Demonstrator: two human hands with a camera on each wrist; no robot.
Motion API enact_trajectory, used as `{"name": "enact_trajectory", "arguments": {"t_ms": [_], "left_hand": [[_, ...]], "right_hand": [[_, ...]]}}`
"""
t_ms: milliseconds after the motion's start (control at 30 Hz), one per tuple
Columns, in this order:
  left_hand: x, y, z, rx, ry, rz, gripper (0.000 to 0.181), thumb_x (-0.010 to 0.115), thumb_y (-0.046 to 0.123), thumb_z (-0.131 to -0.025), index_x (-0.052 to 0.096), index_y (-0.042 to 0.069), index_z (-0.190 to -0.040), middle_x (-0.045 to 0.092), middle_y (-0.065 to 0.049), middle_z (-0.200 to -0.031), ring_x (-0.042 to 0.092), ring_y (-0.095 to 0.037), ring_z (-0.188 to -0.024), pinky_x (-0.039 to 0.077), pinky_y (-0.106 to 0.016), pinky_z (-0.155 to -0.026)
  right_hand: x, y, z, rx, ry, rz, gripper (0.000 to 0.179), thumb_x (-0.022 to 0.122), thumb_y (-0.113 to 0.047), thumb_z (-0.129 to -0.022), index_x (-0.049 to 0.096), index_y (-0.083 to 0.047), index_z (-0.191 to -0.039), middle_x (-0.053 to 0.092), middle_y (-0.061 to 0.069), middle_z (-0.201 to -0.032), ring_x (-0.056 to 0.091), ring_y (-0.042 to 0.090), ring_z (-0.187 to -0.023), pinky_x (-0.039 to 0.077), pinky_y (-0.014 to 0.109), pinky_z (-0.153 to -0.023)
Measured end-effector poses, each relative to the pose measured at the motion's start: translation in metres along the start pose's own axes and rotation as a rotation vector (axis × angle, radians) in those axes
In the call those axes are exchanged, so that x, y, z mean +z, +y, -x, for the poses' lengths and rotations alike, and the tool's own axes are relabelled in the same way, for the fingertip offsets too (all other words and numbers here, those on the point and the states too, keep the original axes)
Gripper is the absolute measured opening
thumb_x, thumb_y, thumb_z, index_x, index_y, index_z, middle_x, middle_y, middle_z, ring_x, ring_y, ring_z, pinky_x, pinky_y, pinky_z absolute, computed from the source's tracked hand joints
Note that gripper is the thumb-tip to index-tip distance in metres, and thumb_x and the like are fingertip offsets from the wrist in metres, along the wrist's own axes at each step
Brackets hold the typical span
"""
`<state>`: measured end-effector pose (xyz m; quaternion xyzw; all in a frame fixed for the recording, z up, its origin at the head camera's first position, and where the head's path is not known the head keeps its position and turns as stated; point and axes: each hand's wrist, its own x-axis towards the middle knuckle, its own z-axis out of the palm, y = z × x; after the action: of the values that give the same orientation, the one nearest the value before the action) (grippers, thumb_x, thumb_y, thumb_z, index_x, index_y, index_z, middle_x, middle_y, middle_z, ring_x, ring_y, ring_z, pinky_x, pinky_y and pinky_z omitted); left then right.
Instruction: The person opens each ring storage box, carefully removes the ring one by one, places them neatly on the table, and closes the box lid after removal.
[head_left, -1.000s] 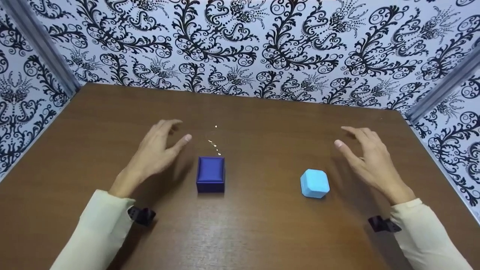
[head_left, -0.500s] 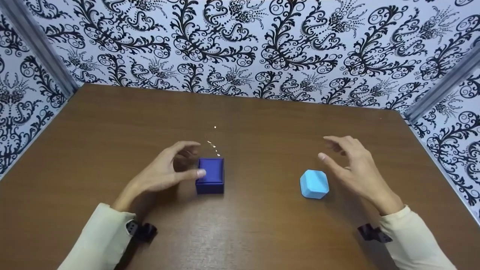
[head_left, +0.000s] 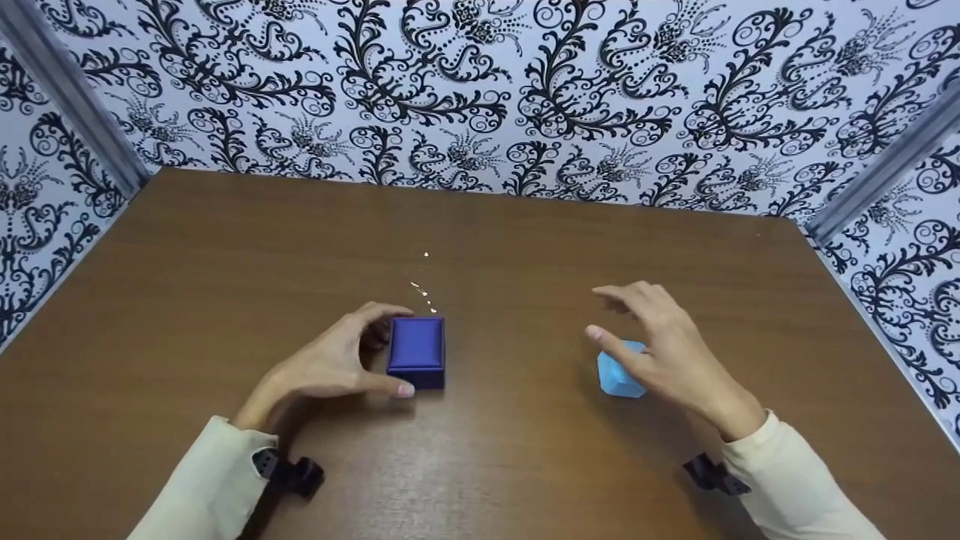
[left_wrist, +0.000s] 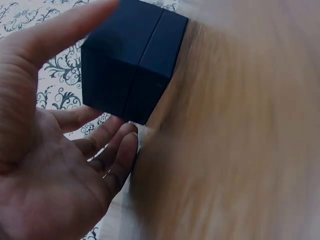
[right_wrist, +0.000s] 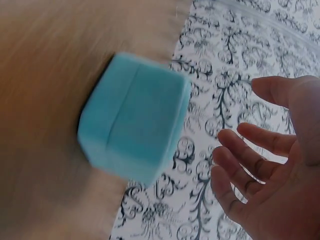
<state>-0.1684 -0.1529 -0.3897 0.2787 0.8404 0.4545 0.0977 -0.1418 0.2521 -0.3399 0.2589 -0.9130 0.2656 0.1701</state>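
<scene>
Dark blue box: stands upright on the brown table (head_left: pixel 510 255), left of centre; its body (head_left: pixel 416 345) is squarish, its top cushion-like and softly shiny inside a narrow raised rim. The head view gives it a violet-blue tone; the left wrist view makes it almost black, with smooth flat sides and a straight seam running round it.
Left hand: the hand (head_left: pixel 330 367) is spread wide about the dark blue box from the left, thumb along its near side, fingers toward its far side; whether skin meets the box I cannot tell.
Light blue box: sits on the table to the right, well apart from the dark one; its visible part (head_left: pixel 616 380) is pale turquoise with bevelled, rounded edges. The right wrist view shows a matt, slightly blurred surface and a fine seam.
Right hand: the hand (head_left: pixel 667 352) is wide and holds nothing, thumb and fingers apart, poised over the right part of the light blue box and hiding some of it; the right wrist view shows a gap between them.
Small pale marks: a few specks (head_left: pixel 424 291) lie on the table beyond the dark blue box.
</scene>
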Motion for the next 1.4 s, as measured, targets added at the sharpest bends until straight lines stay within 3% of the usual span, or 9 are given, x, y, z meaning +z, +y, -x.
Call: {"name": "enact_trajectory", "arguments": {"t_ms": [167, 400, 700, 1100, 1400], "left_hand": [[0.003, -0.002, 0.000, 0.009, 0.002, 0.002, 0.087, 0.096, 0.030, -0.067, 0.053, 0.000, -0.136, 0.055, -0.008, -0.114, 0.054, -0.024, -0.103, 0.046, -0.043, -0.092], [0.005, -0.006, -0.002, 0.000, 0.016, 0.006, 0.072, 0.098, 0.022, -0.062, 0.058, -0.003, -0.118, 0.053, -0.008, -0.105, 0.051, -0.024, -0.098, 0.045, -0.036, -0.087], [0.007, -0.007, -0.003, -0.010, 0.029, -0.005, 0.065, 0.098, 0.021, -0.062, 0.058, 0.001, -0.109, 0.052, -0.007, -0.103, 0.051, -0.023, -0.098, 0.045, -0.036, -0.087], [0.008, -0.007, -0.002, -0.033, 0.027, -0.004, 0.065, 0.097, 0.017, -0.061, 0.058, 0.003, -0.110, 0.052, -0.005, -0.105, 0.051, -0.022, -0.098, 0.045, -0.037, -0.088], [0.008, -0.008, -0.001, 0.000, 0.017, 0.025, 0.063, 0.096, 0.014, -0.063, 0.058, 0.001, -0.112, 0.052, -0.006, -0.107, 0.051, -0.022, -0.100, 0.044, -0.036, -0.090]], "right_hand": [[0.015, -0.016, -0.006, -0.050, -0.042, -0.021, 0.046, 0.078, -0.028, -0.091, 0.065, -0.010, -0.131, 0.064, -0.001, -0.112, 0.055, 0.016, -0.106, 0.046, 0.038, -0.091], [0.036, -0.045, -0.020, -0.115, -0.112, -0.046, 0.050, 0.076, -0.033, -0.092, 0.062, -0.008, -0.133, 0.064, 0.005, -0.113, 0.055, 0.018, -0.109, 0.048, 0.039, -0.094], [0.076, -0.080, -0.040, -0.100, -0.309, -0.072, 0.067, 0.077, -0.040, -0.090, 0.051, -0.011, -0.145, 0.056, 0.004, -0.135, 0.051, 0.019, -0.127, 0.041, 0.040, -0.108], [0.101, -0.086, -0.060, -0.055, -0.437, -0.165, 0.081, 0.082, -0.037, -0.086, 0.044, -0.005, -0.151, 0.050, 0.008, -0.143, 0.050, 0.025, -0.131, 0.040, 0.044, -0.110], [0.107, -0.085, -0.064, -0.076, -0.412, -0.286, 0.077, 0.086, -0.027, -0.083, 0.051, 0.005, -0.144, 0.059, 0.011, -0.132, 0.058, 0.025, -0.122, 0.043, 0.038, -0.107]]}}
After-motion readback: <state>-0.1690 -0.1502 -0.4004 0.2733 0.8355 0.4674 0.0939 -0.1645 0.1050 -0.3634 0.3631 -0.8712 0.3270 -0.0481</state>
